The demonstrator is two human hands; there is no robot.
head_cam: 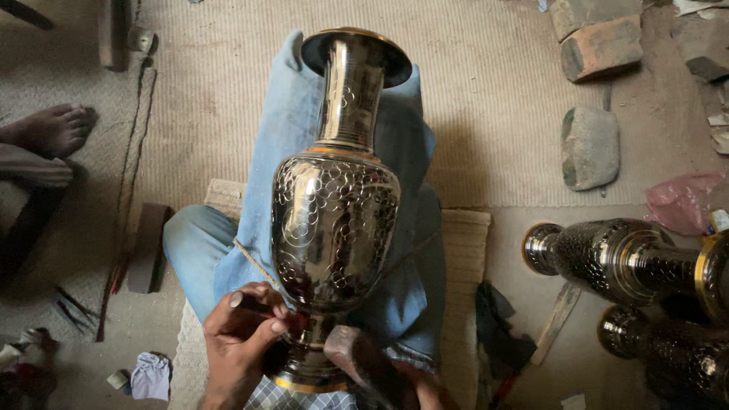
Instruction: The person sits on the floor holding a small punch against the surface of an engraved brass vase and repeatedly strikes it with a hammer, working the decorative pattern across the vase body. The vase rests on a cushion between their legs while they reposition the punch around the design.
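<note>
Presently: engraved metal vase (334, 220) lying on lap, left hand (239, 334) pinching thin chisel (254, 305) against its stem, right hand (414, 383) gripping mallet (357, 357); a skidding tip would likely scar the polish.

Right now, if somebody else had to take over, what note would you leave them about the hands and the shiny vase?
Left hand: fingers pinch a thin dark tool, tip against the vase near its stem.
Right hand: holds a small mallet beside the vase's foot.
The vase lies across the person's lap on blue trousers, mouth pointing away.
Done: engraved pattern covers the body and some of the neck.
Left: the area by the stem appears to be under work; cannot tell how much.
Other engraved vases lie at right.
</note>
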